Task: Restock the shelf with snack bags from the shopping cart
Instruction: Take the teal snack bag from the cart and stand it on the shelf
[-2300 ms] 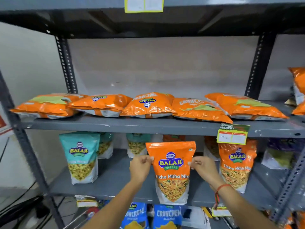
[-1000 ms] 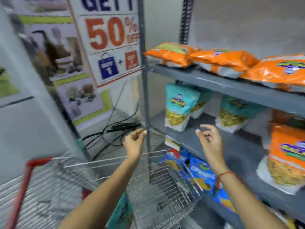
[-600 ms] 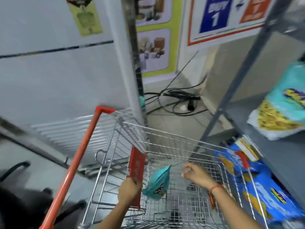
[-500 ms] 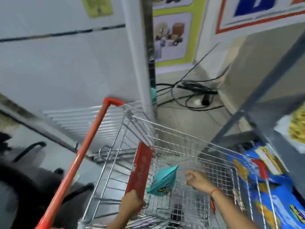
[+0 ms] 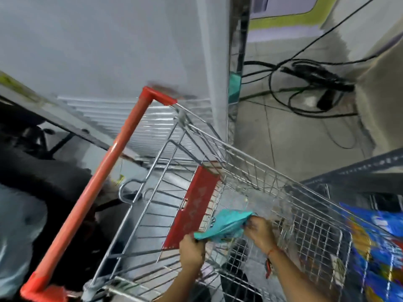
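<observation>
Both hands inside the shopping cart. My left hand has fingers closed on the near corner of the teal snack bag; my right hand is pinching its far end. Bag sits above the wire floor, beside the red flap. Blue bags blurred at right.

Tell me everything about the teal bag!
The teal bag looks like shiny, crinkly plastic with dark print too blurred to read. It is tilted inside the wire cart, beside its red flap. The left hand pinches its lower end, the right hand its upper end.
</observation>
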Demonstrator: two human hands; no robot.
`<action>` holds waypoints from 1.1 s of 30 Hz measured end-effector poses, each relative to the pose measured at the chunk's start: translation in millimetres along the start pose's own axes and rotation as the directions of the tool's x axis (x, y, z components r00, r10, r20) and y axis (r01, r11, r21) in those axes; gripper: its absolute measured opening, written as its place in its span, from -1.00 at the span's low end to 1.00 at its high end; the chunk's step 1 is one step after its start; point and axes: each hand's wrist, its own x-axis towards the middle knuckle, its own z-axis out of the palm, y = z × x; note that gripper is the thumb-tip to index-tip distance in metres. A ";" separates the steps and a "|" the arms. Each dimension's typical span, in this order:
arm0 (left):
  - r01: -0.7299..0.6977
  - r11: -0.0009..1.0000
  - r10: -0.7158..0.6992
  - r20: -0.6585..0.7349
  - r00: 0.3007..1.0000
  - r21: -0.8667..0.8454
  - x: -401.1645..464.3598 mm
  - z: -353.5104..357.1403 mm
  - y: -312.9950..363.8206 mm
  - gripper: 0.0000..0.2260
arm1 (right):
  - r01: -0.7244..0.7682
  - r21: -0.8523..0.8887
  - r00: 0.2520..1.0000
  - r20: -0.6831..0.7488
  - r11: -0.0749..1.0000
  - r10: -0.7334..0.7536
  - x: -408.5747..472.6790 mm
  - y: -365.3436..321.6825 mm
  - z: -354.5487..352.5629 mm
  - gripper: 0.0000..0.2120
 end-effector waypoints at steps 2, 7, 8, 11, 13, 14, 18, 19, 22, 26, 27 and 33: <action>-0.025 1.000 0.025 -0.020 0.999 -0.010 1.5 -0.2 2.8 -0.88 | 0.033 0.013 0.998 -0.062 0.999 -0.033 -9.9 -1.2 -4.2 -0.84; -0.213 0.975 0.215 0.016 0.977 -0.062 1.0 -11.2 31.0 -0.81 | 0.021 0.164 0.984 -0.175 0.986 0.008 -37.9 -10.0 -26.6 -0.90; -0.258 0.963 0.262 0.031 0.965 -0.082 -0.9 -13.5 38.7 -0.82 | 0.023 0.175 0.978 -0.210 0.984 0.014 -45.2 -12.4 -31.7 -0.91; -0.399 0.909 0.409 0.078 0.909 -0.119 -9.1 -18.6 64.2 -0.84 | 0.045 0.213 0.950 -0.310 0.976 0.024 -74.4 -25.6 -49.7 -0.87; -0.493 0.856 0.510 0.102 0.854 -0.157 -18.8 -23.3 83.7 -0.81 | 0.070 0.243 0.918 -0.396 0.968 0.033 -97.6 -35.4 -61.1 -0.79; -0.543 0.818 0.568 0.114 0.815 -0.187 -25.4 -27.0 93.9 -0.80 | 0.101 0.264 0.893 -0.449 0.959 0.030 -110.9 -40.9 -65.7 -0.76; -0.714 0.623 0.779 0.167 0.605 -0.319 -64.6 -49.2 135.8 -0.80 | 0.255 0.211 0.746 -0.663 0.944 -0.053 -180.7 -69.4 -84.6 -0.55; -0.738 0.576 0.816 0.182 0.549 -0.351 -76.6 -56.3 147.4 -0.81 | 0.281 0.173 0.695 -0.715 0.944 -0.076 -198.7 -77.2 -90.0 -0.55; -0.787 0.424 0.906 0.211 0.367 -0.448 -118.4 -80.0 186.0 -0.83 | 0.300 0.110 0.532 -0.843 0.948 -0.071 -255.1 -102.6 -108.8 -0.72; -0.815 0.195 0.972 0.216 0.088 -0.545 -186.0 -115.4 239.0 -0.83 | 0.313 -0.043 0.286 -0.948 0.949 -0.138 -340.5 -138.0 -137.8 -0.67; -0.814 0.147 0.975 0.222 0.023 -0.562 -205.9 -124.8 250.5 -0.81 | 0.293 -0.083 0.226 -0.962 0.952 -0.154 -364.3 -148.2 -144.2 -0.65; -0.695 0.075 0.929 0.303 -0.212 -0.715 -336.6 -177.8 294.2 -0.76 | 0.335 -0.166 -0.052 -0.986 0.928 -0.157 -503.0 -196.4 -167.1 -0.58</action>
